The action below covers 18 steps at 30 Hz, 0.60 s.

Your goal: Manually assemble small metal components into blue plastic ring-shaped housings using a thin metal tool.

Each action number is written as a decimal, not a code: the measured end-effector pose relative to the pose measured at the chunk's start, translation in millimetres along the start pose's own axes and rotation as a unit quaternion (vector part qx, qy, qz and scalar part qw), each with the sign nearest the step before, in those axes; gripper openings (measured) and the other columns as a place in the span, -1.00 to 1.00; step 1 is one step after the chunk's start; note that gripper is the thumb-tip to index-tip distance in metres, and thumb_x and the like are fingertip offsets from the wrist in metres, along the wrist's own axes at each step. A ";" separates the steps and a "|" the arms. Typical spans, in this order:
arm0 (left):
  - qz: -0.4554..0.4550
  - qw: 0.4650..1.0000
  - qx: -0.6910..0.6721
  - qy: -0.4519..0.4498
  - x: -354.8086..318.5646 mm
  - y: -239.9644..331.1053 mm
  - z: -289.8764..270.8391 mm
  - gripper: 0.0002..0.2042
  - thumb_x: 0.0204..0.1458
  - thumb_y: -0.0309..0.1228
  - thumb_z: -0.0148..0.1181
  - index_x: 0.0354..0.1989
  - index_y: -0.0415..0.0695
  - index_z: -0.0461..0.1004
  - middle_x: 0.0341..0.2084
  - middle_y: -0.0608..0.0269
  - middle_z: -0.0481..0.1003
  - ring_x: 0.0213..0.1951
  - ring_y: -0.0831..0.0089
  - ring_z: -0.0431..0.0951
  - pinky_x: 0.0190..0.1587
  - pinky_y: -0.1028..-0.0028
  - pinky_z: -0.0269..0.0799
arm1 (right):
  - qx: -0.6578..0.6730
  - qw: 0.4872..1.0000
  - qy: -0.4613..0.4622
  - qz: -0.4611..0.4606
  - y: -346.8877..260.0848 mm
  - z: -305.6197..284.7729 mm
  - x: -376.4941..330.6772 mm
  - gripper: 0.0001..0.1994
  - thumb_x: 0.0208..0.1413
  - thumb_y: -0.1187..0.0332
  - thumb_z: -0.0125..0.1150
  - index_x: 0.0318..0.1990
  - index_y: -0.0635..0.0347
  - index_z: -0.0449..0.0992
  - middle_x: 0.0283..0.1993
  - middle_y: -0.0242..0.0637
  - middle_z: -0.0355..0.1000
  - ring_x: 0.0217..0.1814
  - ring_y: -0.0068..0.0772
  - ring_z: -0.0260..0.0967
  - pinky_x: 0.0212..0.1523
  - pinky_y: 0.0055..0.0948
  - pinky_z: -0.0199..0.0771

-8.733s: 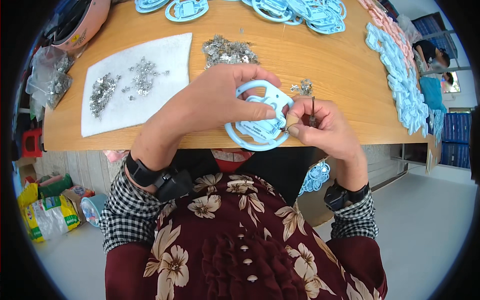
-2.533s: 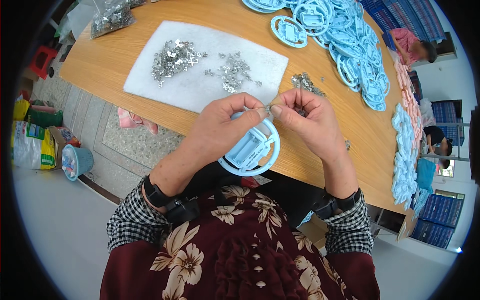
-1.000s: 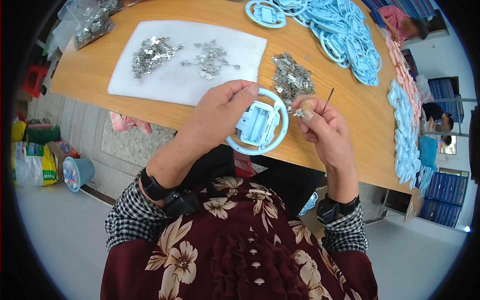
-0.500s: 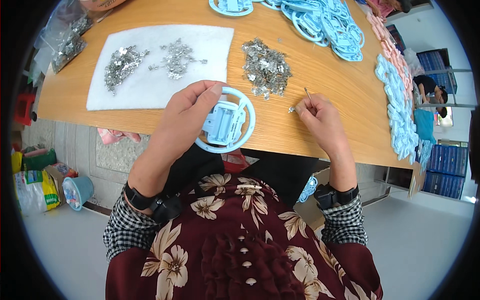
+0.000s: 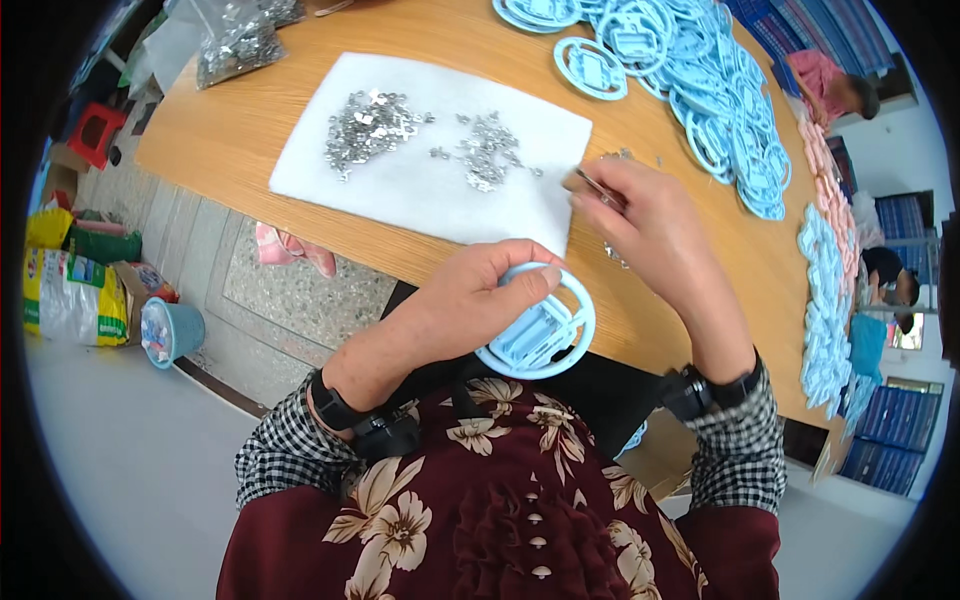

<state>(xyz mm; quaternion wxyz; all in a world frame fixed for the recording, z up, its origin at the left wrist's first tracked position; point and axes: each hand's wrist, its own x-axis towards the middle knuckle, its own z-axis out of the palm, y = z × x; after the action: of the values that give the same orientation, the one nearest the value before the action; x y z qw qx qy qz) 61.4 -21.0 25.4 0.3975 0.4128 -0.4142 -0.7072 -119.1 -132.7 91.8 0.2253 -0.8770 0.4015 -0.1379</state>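
My left hand (image 5: 465,305) grips a light blue plastic toy steering wheel (image 5: 535,340) by its rim, thumb on top, at the table's near edge. The wheel is tilted, and a rectangular battery compartment shows in its middle. In my right hand (image 5: 660,225) is a thin metal tool, seemingly tweezers (image 5: 600,187), raised over the right edge of a white foam pad (image 5: 400,205). Whether its tip holds a piece is blurred. Two heaps of small metal clips (image 5: 368,132) lie on the pad. A third heap (image 5: 616,256) is mostly hidden behind my right hand.
More blue wheels (image 5: 700,85) are piled at the far right of the wooden table (image 5: 220,140). Blue and pink parts (image 5: 825,300) line its right edge. A plastic bag of metal pieces (image 5: 240,50) sits far left. Other people (image 5: 830,85) are at the right.
My view has turned, shifting the scene rightward. My right hand has lifted from beside the loose clip heap and moved left to the pad's edge. The left hand still holds the wheel.
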 end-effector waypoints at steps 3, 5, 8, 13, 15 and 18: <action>0.007 1.000 -0.001 0.000 -8.9 0.5 -9.2 -0.80 0.29 -0.39 0.04 -0.06 -0.23 0.49 -0.31 0.39 0.58 -0.29 0.73 0.53 -0.24 0.63 0.48 | 0.044 0.994 -0.097 0.020 -18.5 13.7 49.6 -0.78 0.11 0.38 0.23 -0.13 0.29 0.56 -0.39 -0.09 0.50 -0.36 -0.26 0.46 -0.27 -0.33 0.45; 0.008 1.000 0.010 -0.003 -13.8 4.1 -16.9 -0.81 0.28 -0.39 0.05 -0.08 -0.22 0.50 -0.32 0.41 0.57 -0.30 0.73 0.52 -0.25 0.63 0.47 | 0.073 0.992 -0.102 -0.017 -22.1 28.3 72.3 -0.79 0.11 0.38 0.23 -0.14 0.30 0.56 -0.39 -0.09 0.51 -0.36 -0.24 0.47 -0.28 -0.33 0.46; 0.003 1.000 -0.010 0.002 -19.6 7.6 -26.2 -0.81 0.27 -0.39 0.06 -0.08 -0.22 0.50 -0.34 0.42 0.56 -0.32 0.74 0.51 -0.27 0.63 0.46 | 0.098 0.988 -0.109 -0.045 -28.4 47.5 91.0 -0.79 0.10 0.40 0.23 -0.14 0.30 0.56 -0.40 -0.09 0.51 -0.39 -0.24 0.47 -0.31 -0.34 0.46; 0.013 0.998 -0.055 0.016 -24.4 9.6 -40.7 -0.80 0.27 -0.39 0.05 -0.07 -0.22 0.49 -0.31 0.40 0.56 -0.30 0.73 0.51 -0.25 0.62 0.46 | 0.085 0.989 -0.090 -0.084 -31.0 65.3 109.9 -0.79 0.09 0.43 0.21 -0.13 0.29 0.57 -0.39 -0.07 0.52 -0.40 -0.21 0.48 -0.31 -0.32 0.47; 0.013 0.998 -0.061 0.018 -23.5 9.4 -43.9 -0.80 0.28 -0.39 0.04 -0.06 -0.22 0.49 -0.30 0.39 0.56 -0.28 0.73 0.51 -0.23 0.62 0.46 | 0.053 0.995 -0.074 -0.051 -34.7 65.5 118.9 -0.79 0.09 0.44 0.19 -0.12 0.29 0.57 -0.36 -0.06 0.53 -0.37 -0.19 0.49 -0.29 -0.31 0.47; 0.014 0.999 -0.049 0.017 -21.2 10.5 -45.5 -0.79 0.28 -0.39 0.03 -0.04 -0.21 0.48 -0.29 0.38 0.56 -0.27 0.71 0.51 -0.21 0.61 0.46 | 0.029 0.991 -0.029 -0.125 -25.2 76.8 131.3 -0.80 0.11 0.39 0.25 -0.14 0.26 0.57 -0.40 -0.23 0.47 -0.41 -0.46 0.38 -0.36 -0.43 0.39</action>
<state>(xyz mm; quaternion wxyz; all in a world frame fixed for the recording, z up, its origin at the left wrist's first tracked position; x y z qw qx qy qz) 112.5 -17.1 26.1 0.4338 0.3987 -0.3776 -0.7144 13.6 -196.9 46.4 0.2430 -0.9169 0.2781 -0.1511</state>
